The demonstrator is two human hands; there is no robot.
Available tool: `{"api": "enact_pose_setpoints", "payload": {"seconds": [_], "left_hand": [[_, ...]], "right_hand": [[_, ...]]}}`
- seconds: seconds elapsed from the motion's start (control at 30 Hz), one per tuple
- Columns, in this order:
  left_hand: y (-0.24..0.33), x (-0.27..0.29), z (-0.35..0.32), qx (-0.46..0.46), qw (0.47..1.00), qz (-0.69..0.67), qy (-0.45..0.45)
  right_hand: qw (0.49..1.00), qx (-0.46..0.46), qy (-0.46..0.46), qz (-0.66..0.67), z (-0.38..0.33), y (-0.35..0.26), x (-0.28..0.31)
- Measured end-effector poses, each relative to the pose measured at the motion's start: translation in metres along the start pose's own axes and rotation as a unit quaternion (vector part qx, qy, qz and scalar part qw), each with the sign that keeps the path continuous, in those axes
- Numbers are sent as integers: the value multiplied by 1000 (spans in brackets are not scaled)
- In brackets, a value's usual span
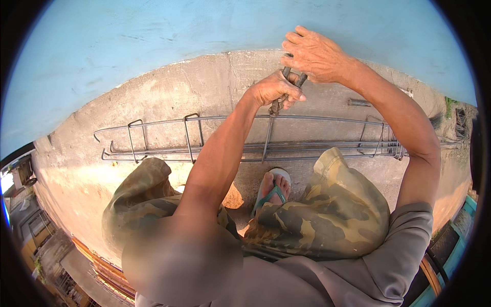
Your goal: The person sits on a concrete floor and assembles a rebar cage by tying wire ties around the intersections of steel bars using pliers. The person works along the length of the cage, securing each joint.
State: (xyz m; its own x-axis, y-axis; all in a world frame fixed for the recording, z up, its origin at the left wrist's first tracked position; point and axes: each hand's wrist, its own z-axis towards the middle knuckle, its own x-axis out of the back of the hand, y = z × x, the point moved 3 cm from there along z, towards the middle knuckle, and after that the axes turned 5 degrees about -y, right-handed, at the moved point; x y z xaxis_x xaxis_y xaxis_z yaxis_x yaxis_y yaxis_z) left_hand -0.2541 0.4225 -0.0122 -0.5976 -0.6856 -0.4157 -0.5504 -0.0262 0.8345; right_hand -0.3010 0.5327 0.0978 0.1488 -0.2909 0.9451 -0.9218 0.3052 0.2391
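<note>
In front of me a steel rebar cage (225,149) lies along the ground, long thin bars with squarish stirrups (187,134) spaced along it. My left hand (276,88) is closed round dark metal pincers (302,80) low on their handles. The jaws point down to where the upper long bar meets a stirrup (267,137); whether they grip wire there is too small to tell. Above it, my right hand (317,55) has its fingers curled over the upper end of a handle. Its palm side is hidden.
A light blue wall (153,46) rises just beyond the concrete ground (169,92). A short dark bar (359,102) lies right of my hands. My sandalled foot (276,188) is close to the cage. Loose stirrups are bunched at its right end (396,146).
</note>
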Motion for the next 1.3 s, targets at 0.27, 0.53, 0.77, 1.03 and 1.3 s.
{"api": "enact_pose_setpoints", "payload": {"seconds": [0.27, 0.53, 0.77, 1.03, 1.3], "left_hand": [[10, -63, -10, -61, 898, 278, 336], [25, -16, -2, 6, 985, 126, -115], [14, -26, -8, -70, 982, 163, 60], [14, -35, 1, 8, 973, 131, -189], [52, 17, -22, -121, 990, 63, -26]], "right_hand": [[868, -195, -433, 145, 8, 1, 19], [997, -41, 57, -39, -30, -26, 54], [852, -230, -456, 117, -12, -16, 33], [918, -207, -337, 31, -26, -56, 67], [470, -458, -576, 487, -25, -45, 96]]}}
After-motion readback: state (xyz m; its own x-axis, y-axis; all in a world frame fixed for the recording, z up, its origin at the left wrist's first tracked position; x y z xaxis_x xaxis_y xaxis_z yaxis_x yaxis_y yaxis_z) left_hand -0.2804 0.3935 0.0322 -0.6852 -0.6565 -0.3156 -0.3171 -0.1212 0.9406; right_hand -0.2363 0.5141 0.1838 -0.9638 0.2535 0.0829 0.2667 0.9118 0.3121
